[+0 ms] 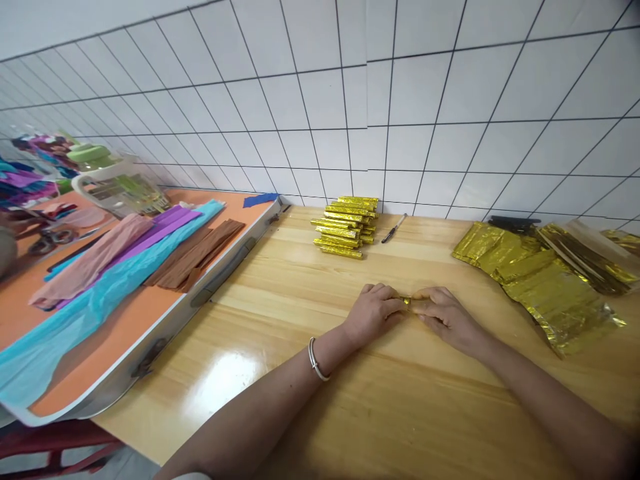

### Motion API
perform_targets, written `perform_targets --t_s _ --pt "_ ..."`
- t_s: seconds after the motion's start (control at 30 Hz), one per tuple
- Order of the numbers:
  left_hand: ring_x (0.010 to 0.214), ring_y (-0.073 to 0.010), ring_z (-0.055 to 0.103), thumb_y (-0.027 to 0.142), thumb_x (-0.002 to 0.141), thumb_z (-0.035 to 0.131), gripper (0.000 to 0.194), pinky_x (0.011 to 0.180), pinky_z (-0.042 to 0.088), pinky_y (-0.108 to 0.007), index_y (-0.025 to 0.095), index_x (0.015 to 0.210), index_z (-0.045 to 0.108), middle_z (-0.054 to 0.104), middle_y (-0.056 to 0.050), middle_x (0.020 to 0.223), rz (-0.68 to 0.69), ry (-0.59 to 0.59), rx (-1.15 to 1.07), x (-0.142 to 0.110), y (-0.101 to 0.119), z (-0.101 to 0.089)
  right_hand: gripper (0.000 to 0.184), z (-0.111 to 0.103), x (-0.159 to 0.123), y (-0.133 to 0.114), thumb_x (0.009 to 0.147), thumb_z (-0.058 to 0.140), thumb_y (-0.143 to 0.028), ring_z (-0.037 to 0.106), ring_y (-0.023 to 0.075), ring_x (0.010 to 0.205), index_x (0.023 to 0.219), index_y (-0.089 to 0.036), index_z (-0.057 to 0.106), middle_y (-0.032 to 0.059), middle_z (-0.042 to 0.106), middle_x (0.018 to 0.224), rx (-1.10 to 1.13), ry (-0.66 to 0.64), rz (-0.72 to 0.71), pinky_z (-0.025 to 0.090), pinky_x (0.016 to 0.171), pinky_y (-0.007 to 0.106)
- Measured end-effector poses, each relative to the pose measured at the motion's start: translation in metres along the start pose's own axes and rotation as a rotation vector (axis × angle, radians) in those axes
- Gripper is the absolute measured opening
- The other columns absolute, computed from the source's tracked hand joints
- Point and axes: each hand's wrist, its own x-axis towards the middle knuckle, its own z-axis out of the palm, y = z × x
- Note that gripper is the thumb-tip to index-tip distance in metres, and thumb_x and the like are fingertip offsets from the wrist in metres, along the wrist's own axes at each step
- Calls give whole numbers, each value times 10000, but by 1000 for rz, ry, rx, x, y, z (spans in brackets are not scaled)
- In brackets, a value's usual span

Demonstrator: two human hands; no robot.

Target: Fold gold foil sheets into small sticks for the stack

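Just above the wooden table (280,287), both my hands meet over a small gold foil piece (407,301), of which only a short stretch shows between the fingertips. My left hand (374,312), a silver bangle at its wrist, is closed on one end. On the other end, the fingers of my right hand (447,320) are pressed together. Beyond my left hand lies a pile of narrow rolled gold foil strips (345,227). Flat gold foil sheets (545,287) overlap to the right of my right hand.
A pen (394,229) lies beside the pile. At left, an orange-topped table (125,320) with a pale raised edge carries coloured crepe paper strips (115,267), scissors (53,239) and a clear container (123,190). A white tiled wall (320,100) bounds the back.
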Motion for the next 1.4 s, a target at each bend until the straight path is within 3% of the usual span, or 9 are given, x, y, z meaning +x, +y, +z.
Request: perform_targets --t_s 0.2,0.33,0.4,0.57,0.8,1.13,1.4 --pt "904 -155 503 325 876 511 157 799 340 -292 264 898 654 613 0 914 -17 -28 -7 2 -1 5 219 -2 5 6 844 506 -210 508 203 996 986 -269 661 40 598 1073 54 1 13 382 877 380" --pt "900 -158 503 320 885 497 167 794 346 -294 254 883 651 614 -7 894 -6 -40 25 1 0 5 85 0 18 1 814 562 -271 530 183 843 813 -212 624 28 632 853 23 56 147 405 781 326" --pt "895 -161 504 318 893 485 178 795 350 -298 245 901 647 614 -17 889 9 -40 51 1 0 5 104 0 23 -3 792 585 -304 516 193 822 766 -203 581 29 611 792 -54 46 218 401 742 315" --pt "851 -161 503 311 929 410 239 754 374 -297 213 950 626 605 -39 875 100 -76 177 4 -1 3 151 -5 35 -8 755 602 -336 501 208 833 787 -207 531 38 591 827 -204 -62 271 377 708 300" --pt "792 -169 492 199 938 351 228 675 375 -294 167 939 577 575 -49 840 269 -184 365 12 4 -8 215 -14 53 3 696 623 -401 515 183 745 739 -219 517 18 586 772 -214 -258 300 326 569 253" --pt "838 -166 523 271 900 435 196 761 340 -317 184 830 596 598 -39 827 -102 -44 238 15 12 9 172 -13 57 6 692 604 -358 521 186 768 747 -219 518 26 593 804 -215 -297 286 297 550 245" --pt "810 -173 543 277 877 473 183 748 325 -323 185 797 609 622 -39 815 -182 -68 242 20 17 4 166 -12 57 6 700 614 -335 528 196 792 751 -211 516 44 591 815 -205 -292 268 331 598 257"
